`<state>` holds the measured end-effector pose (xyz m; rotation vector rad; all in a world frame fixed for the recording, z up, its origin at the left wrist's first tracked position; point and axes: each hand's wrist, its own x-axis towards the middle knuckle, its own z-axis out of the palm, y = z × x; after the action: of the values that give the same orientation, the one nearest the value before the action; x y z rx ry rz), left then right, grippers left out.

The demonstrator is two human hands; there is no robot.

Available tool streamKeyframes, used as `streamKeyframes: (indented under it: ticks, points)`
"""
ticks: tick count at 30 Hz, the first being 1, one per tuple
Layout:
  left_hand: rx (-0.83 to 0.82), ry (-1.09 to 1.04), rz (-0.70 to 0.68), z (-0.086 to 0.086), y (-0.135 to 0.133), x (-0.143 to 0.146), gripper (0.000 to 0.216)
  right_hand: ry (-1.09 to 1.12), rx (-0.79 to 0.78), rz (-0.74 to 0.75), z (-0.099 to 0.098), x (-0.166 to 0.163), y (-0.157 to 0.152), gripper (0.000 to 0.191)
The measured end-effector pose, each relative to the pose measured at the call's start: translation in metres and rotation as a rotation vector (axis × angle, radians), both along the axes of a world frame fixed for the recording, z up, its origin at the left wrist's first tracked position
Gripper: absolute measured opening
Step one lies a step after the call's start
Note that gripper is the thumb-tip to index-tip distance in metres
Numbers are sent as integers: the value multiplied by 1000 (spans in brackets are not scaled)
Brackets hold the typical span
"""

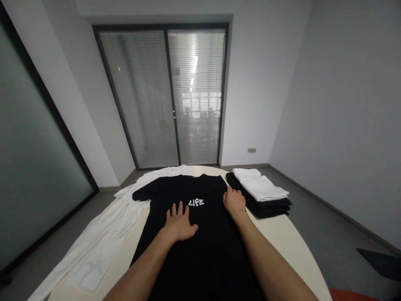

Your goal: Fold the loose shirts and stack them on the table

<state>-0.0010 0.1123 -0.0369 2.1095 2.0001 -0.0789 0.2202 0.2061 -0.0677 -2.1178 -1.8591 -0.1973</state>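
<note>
A black T-shirt [203, 255] with white lettering on its chest lies spread across the table, its collar at the far end. My left hand [180, 223] rests open on the front of the shirt, fingers apart, just below and left of the lettering. At the shirt's right edge, below the shoulder, my right hand [234, 200] has its fingers curled onto the cloth. The left sleeve is stretched out flat, while the right sleeve is mostly hidden around my right hand.
White garments [103, 234] lie loosely along the table's left side and far edge. To the right of my right hand sits a stack of folded black clothes [266, 207], with a folded white garment [261, 186] on top. The pale table [290, 246] has a rounded edge.
</note>
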Motion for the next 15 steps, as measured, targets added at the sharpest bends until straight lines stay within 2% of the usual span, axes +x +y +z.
streamKeyframes:
  ticks: [3, 6, 11, 15]
  points:
    - [192, -35, -14, 0, 6, 14, 72, -28, -35, -64, 8, 0, 0, 33]
    - [330, -109, -57, -14, 7, 24, 63, -14, -96, -88, 15, 2, 1, 31]
    - [341, -158, -158, -39, 4, 21, 65, 151, -204, -96, 25, 11, 8, 38]
    - [313, -168, -197, -41, 5, 17, 71, 229, -264, -46, 33, 18, 8, 38]
